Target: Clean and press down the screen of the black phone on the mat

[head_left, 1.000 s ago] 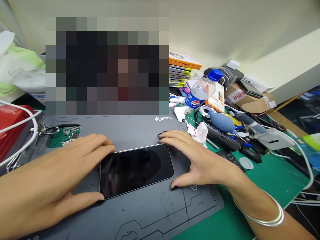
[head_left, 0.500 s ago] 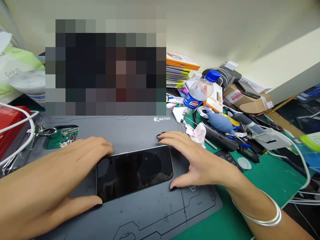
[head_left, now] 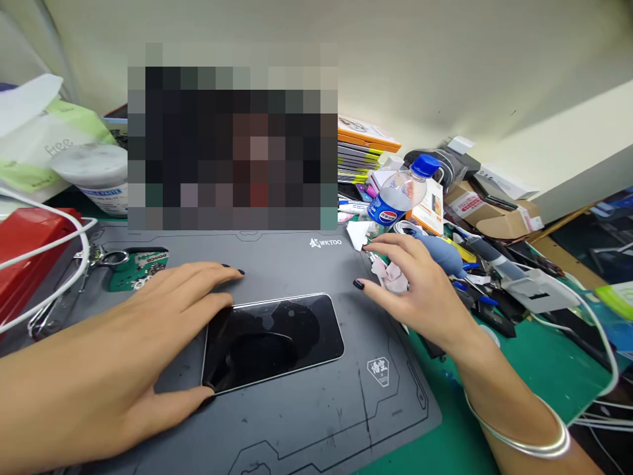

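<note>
A smartphone (head_left: 277, 343) with a dark, glossy screen lies face up on the grey work mat (head_left: 306, 415). My left hand (head_left: 182, 323) holds its left end, the thumb at the near edge and a finger at the far edge, the other fingers stretched past it. My right hand (head_left: 415, 290) is apart from the phone, at the mat's right side, with fingers spread and nothing seen between them. Its fingertips are close to a crumpled pinkish tissue (head_left: 390, 274) and a white triangular piece (head_left: 358, 235); whether they touch either is unclear.
A Pepsi bottle (head_left: 398, 194) and a blue air blower (head_left: 440, 254) stand among cluttered tools on the right. At left are scissors (head_left: 113, 257), a red box (head_left: 34, 247), white cables and a tub (head_left: 91, 171). A pixelated patch covers the back middle.
My right hand has left the phone's right end and moved right and up toward the tissue. My left hand stays at the phone's left end. The view has shifted slightly.
</note>
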Available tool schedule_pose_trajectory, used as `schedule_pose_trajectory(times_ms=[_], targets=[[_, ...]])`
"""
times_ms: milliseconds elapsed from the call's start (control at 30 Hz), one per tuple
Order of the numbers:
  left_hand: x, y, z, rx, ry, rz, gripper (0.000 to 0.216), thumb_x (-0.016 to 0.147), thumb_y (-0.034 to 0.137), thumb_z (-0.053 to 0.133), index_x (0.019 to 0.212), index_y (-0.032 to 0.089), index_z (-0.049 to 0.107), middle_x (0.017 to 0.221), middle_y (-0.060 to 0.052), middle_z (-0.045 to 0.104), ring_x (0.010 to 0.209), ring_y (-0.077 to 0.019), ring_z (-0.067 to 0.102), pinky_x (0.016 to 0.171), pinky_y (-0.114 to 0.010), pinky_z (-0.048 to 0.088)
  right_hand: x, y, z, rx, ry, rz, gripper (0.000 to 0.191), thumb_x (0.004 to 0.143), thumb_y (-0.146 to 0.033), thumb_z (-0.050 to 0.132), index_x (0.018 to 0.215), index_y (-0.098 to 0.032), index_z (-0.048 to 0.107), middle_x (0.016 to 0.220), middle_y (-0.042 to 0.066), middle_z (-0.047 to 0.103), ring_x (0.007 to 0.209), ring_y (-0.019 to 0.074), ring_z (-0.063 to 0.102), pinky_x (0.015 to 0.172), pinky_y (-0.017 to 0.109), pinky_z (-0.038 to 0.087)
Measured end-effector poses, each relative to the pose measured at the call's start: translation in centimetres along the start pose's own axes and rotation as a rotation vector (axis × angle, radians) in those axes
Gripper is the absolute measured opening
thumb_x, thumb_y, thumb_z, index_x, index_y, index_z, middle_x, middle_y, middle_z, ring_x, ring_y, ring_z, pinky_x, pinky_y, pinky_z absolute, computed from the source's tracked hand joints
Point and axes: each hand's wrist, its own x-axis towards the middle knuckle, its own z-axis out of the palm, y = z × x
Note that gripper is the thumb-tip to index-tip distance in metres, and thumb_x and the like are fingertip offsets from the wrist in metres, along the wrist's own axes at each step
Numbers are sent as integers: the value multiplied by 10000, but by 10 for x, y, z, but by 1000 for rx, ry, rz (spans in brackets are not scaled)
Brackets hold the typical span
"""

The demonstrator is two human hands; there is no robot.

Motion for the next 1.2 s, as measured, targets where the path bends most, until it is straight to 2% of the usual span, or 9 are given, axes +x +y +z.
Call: schedule_pose_trajectory(times_ms=[200, 333, 433, 567, 733, 867, 967, 1067, 1200], targets=[[5, 3, 7, 67, 31, 2, 619, 865, 433, 781, 1441, 334, 576, 1722, -127, 563, 1605, -451, 523, 1262, -671, 556, 8, 11, 20, -24, -42, 12, 426, 1053, -460, 736, 1411, -229, 759, 1519, 221, 686, 1444, 459, 646, 1184, 738, 551], [9, -2, 3, 67, 52, 40, 605, 865, 419, 795, 1435, 320, 614, 1661, -112, 627, 1553, -443, 584, 1234, -679, 582, 10, 11, 25, 26, -30, -49, 470, 1066, -471, 717, 1456, -211, 728, 1510, 217, 720, 1426, 449, 670, 1185, 733, 559], [14, -6, -4, 60, 25, 123, 602, 880, 407, 806, 1444, 271, 644, 1619, -156, 663, 1492, -462, 643, 1166, -658, 641, 9, 3, 16, 82, 33, -116, 413, 1083, -389, 697, 1453, -205, 709, 1474, 215, 736, 1389, 413, 702, 1160, 655, 604], [22, -1, -11, 44, -14, 93, 601, 843, 370, 829, 1398, 186, 692, 1601, -227, 667, 1471, -494, 660, 1149, -675, 651, 4, -21, -2, 218, 70, -276, 298, 1086, -293, 690, 1380, -252, 720, 1336, 126, 788, 1229, 284, 772, 1077, 445, 658], [29, 9, -18, 10, -125, 21, 575, 826, 348, 824, 1365, 179, 720, 1627, -229, 646, 1530, -487, 612, 1196, -708, 609, -1, -59, -4, 426, -149, -499, 191, 1081, -260, 750, 1264, -206, 749, 1172, 72, 843, 1149, 222, 777, 1077, 349, 636], [31, 10, -19, -4, -147, 11, 579, 808, 330, 844, 1352, 171, 725, 1630, -221, 643, 1548, -476, 591, 1221, -675, 593, -2, -71, -1, 243, -169, -477, 202, 1084, -254, 722, 1265, -175, 762, 1191, 89, 859, 1185, 263, 769, 1108, 400, 624], [30, 9, -15, -4, -77, 21, 556, 785, 326, 876, 1306, 188, 742, 1603, -194, 664, 1526, -456, 608, 1217, -609, 603, -2, -75, -2, 208, -174, -459, 229, 1071, -263, 723, 1282, -183, 763, 1187, 80, 864, 1182, 261, 772, 1101, 386, 626], [30, 11, -12, -7, -44, 5, 533, 743, 336, 920, 1230, 184, 766, 1549, -187, 697, 1480, -451, 639, 1202, -581, 608, -3, -83, 2, 253, -254, -507, 289, 1077, -320, 734, 1333, -187, 743, 1268, 89, 866, 1278, 269, 761, 1205, 401, 575], [30, 11, -15, -13, -80, 17, 505, 774, 348, 927, 1226, 188, 768, 1537, -164, 704, 1472, -415, 645, 1210, -531, 597, -5, -93, 14, 134, -362, -545, 526, 1054, -352, 752, 1530, -151, 649, 1477, 148, 802, 1439, 321, 691, 1328, 517, 471]])
